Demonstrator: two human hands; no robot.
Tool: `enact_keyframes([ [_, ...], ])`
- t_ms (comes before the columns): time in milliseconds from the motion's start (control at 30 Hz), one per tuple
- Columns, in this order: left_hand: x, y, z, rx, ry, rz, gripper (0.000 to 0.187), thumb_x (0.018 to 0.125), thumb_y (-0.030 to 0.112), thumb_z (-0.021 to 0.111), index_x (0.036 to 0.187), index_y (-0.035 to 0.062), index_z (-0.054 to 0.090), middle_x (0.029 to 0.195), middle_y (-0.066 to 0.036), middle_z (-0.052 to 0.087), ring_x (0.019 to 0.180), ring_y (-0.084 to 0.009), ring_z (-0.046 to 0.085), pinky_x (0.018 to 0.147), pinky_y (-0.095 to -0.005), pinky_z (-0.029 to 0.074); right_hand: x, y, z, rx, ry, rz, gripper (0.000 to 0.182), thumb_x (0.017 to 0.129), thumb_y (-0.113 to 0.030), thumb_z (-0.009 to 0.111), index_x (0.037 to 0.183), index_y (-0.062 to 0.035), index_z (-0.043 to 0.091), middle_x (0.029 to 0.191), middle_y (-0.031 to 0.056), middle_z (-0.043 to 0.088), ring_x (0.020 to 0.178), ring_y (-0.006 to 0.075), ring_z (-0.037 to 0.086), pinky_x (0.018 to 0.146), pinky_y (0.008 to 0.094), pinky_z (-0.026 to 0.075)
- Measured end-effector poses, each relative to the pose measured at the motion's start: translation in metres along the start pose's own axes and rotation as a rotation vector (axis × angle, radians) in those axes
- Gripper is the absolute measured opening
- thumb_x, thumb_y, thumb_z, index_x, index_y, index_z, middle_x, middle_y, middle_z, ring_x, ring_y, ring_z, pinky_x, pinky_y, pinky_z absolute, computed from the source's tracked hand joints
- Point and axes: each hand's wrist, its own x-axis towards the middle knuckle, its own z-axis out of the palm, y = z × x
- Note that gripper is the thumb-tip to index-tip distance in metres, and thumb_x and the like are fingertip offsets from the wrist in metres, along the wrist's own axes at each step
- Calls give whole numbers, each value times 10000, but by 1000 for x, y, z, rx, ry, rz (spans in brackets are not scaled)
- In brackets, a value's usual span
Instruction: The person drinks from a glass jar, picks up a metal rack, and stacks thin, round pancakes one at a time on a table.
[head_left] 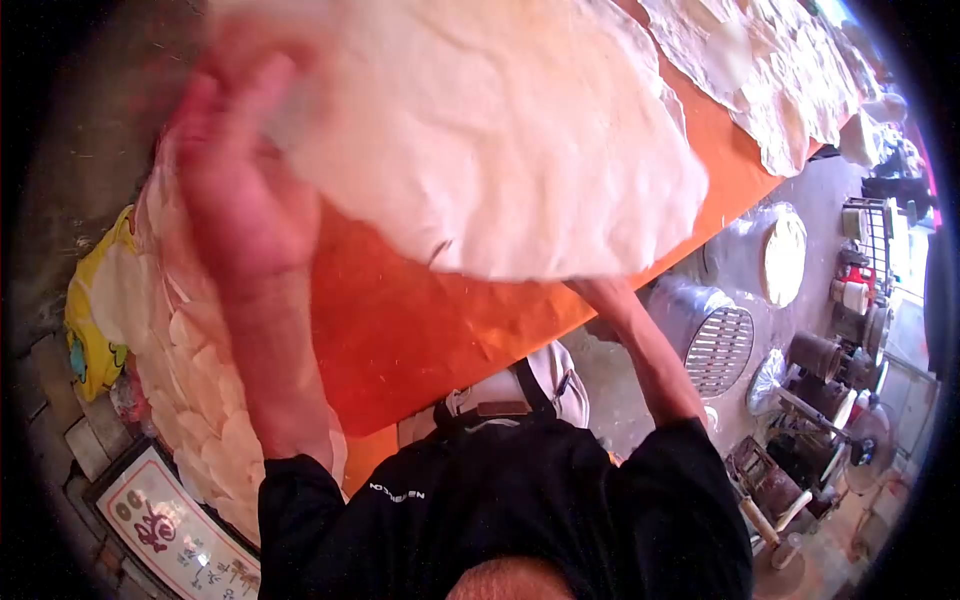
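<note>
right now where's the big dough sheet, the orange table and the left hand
dough sheet (500, 140), head view, middle of its pale upper face
orange table (400, 330), head view, bare surface below the sheet
left hand (245, 190), head view, back of the hand at the sheet's edge

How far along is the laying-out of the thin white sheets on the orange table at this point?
Done: pale round sheets already cover the far end of the orange table. In hand: one large thin white sheet is lifted above the table, the left hand at its edge; the right hand is hidden beneath it. Left: the near orange stretch is bare, and a stack of small round sheets waits alongside.
</note>
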Motion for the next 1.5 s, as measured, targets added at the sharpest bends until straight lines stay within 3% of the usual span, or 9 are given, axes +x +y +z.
enact_keyframes([
  [133,-33,-122,-50,125,-7,-387,273,841,59,670,1108,47,616,958,-20,664,816,-105,617,703,-275,522,8,-52,-42,71,-329,380,248,811,-151,738,1024,-32,696,981,208,689,945,347,666,781,409,530],
  [267,-86,-192,-89,315,-63,-801,399,849,60,651,1213,-51,530,962,-121,634,876,-194,658,775,-300,595,42,-61,-29,-111,-162,15,287,772,-153,768,1030,-50,694,936,159,673,855,337,646,714,402,530],
  [433,-113,-174,-162,812,-13,-402,412,883,110,634,1266,-11,544,998,-138,660,811,-169,659,737,-307,536,85,-14,35,-482,-342,-15,722,808,-453,711,1403,-111,486,1427,257,430,1330,439,378,1070,532,327],
  [567,-80,-148,-287,1538,121,213,502,823,178,729,1262,15,551,1170,-194,595,1058,-321,596,901,-423,490,82,-7,51,-624,-416,7,790,770,-422,773,1441,-152,454,1459,294,380,1370,456,334,1075,580,304],
  [800,-58,-124,-405,1937,159,85,396,834,232,692,1148,20,578,1165,-206,595,1057,-405,580,832,-478,488,152,-98,88,-143,-390,-74,380,800,-198,757,1128,-26,672,1131,198,666,1022,364,643,871,413,526],
  [933,-44,-69,-402,1886,104,-334,279,906,185,598,1118,6,627,969,-252,654,881,-404,658,758,-476,521,186,-137,151,381,-648,279,388,850,-248,751,1133,-6,645,1014,153,672,892,244,658,783,349,537],
  [1200,-92,-26,-342,1631,47,367,172,811,11,564,963,64,623,782,-148,636,727,-363,633,598,-460,508,220,-186,282,1155,-970,895,718,937,-607,521,1311,6,536,1135,121,648,1046,258,612,949,420,482],
  [1300,-127,-62,-296,1459,-101,85,237,796,20,568,1025,53,618,794,-142,642,729,-316,645,614,-430,529,215,-197,288,1729,-846,997,745,969,-629,413,1370,-3,470,1243,128,617,1140,261,594,959,395,490],
  [1500,-169,-93,-275,1372,-119,33,238,794,13,587,1024,46,636,787,-117,654,730,-286,663,612,-399,539,199,-134,292,874,-849,727,470,973,-350,598,1225,46,589,1077,40,668,914,166,645,794,315,526],
])
